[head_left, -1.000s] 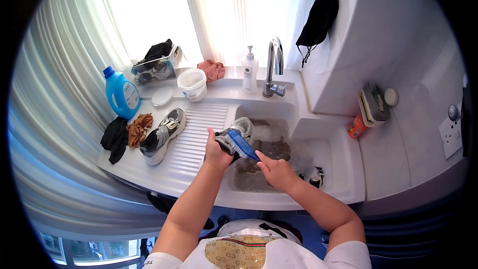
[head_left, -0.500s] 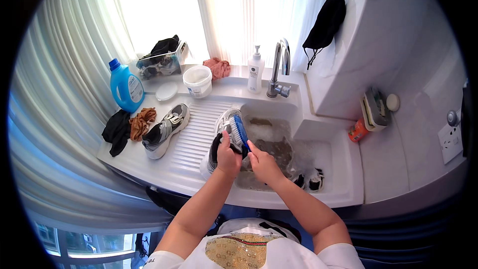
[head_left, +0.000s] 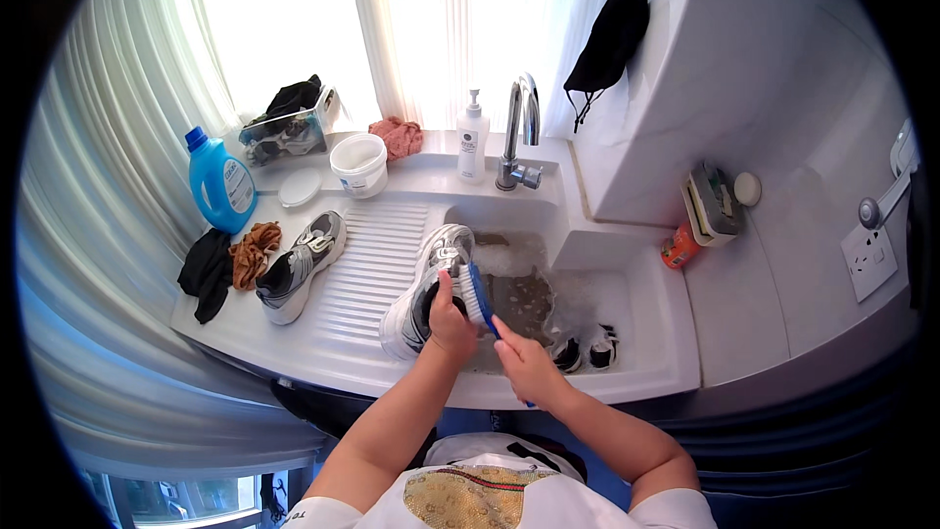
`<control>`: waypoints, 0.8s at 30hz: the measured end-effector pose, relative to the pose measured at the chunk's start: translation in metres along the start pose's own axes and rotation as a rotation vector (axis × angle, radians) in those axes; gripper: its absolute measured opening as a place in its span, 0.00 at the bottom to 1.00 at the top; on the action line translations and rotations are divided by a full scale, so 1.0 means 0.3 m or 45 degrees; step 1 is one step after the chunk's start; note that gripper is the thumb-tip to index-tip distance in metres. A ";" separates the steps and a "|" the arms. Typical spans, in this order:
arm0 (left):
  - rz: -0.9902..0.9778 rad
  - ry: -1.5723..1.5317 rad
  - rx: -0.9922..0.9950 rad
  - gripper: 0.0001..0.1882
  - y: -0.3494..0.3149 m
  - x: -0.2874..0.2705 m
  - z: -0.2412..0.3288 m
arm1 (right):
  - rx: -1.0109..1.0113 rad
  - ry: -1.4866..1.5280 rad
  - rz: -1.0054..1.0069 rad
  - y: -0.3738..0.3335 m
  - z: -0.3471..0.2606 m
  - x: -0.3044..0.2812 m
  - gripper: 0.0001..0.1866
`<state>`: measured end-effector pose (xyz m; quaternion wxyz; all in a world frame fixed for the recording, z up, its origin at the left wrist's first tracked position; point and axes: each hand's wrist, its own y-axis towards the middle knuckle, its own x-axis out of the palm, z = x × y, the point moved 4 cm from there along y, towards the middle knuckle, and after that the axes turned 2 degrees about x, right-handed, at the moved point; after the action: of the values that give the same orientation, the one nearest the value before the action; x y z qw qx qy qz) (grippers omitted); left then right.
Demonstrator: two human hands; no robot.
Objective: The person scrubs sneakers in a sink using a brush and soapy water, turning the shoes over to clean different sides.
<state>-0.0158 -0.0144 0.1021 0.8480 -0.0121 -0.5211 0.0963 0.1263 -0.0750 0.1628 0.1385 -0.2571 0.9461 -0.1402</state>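
A grey and white sneaker [head_left: 428, 272] is held over the left part of the sink by my left hand [head_left: 452, 328], whose fingers grip it at the ankle opening. My right hand [head_left: 534, 369] is closed round the handle of a blue scrubbing brush [head_left: 479, 302]. Its white bristles rest against the sneaker's side, close to my left thumb. A matching sneaker [head_left: 302, 266] lies on the ribbed drainboard [head_left: 367, 260] to the left. Below the brush, the sink basin [head_left: 627, 309] holds murky, foamy water. Black and white items [head_left: 602, 348], perhaps shoes, sit at its right side.
Behind the drainboard stand a blue detergent bottle [head_left: 221, 181], a white tub [head_left: 359, 167], its lid [head_left: 300, 187] and a clear box [head_left: 289, 137] of dark cloths. A pump bottle [head_left: 472, 142] stands beside the faucet [head_left: 516, 137]. Black [head_left: 206, 274] and brown cloths [head_left: 255, 255] lie leftmost.
The sneaker has rolled so more of its side and sole shows. The brush has slid from the toe toward the ankle opening. The whole view has shifted slightly.
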 end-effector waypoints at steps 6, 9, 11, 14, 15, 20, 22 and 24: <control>-0.064 0.275 0.074 0.27 0.043 -0.116 -0.078 | -0.400 -0.448 0.274 0.149 0.004 -0.027 0.25; -0.043 0.152 -0.028 0.28 0.010 -0.036 -0.035 | -0.242 -0.289 0.149 0.101 -0.033 -0.020 0.25; -0.155 0.007 -0.145 0.30 0.010 -0.037 -0.024 | -0.481 -0.376 0.169 0.011 -0.020 0.005 0.26; -0.231 0.452 -0.094 0.35 -0.007 -0.143 -0.076 | -0.481 -0.468 0.218 0.003 -0.021 -0.008 0.26; -0.195 0.547 -0.086 0.39 0.019 -0.262 -0.144 | -0.535 -0.560 0.277 0.046 -0.031 -0.008 0.25; -0.253 0.591 0.061 0.47 -0.025 0.027 -0.052 | -0.112 -0.066 0.194 0.204 0.029 -0.042 0.25; -0.099 0.477 0.115 0.47 0.010 -0.006 -0.046 | -0.076 0.014 0.127 0.157 0.043 -0.025 0.25; -0.167 0.395 0.243 0.34 0.011 0.008 -0.005 | -0.130 -0.049 0.083 0.165 0.005 -0.012 0.26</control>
<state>-0.0139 -0.0106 0.1033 0.9198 0.0876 -0.3724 0.0870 0.1076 -0.0325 0.1455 0.1479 -0.2354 0.9571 -0.0821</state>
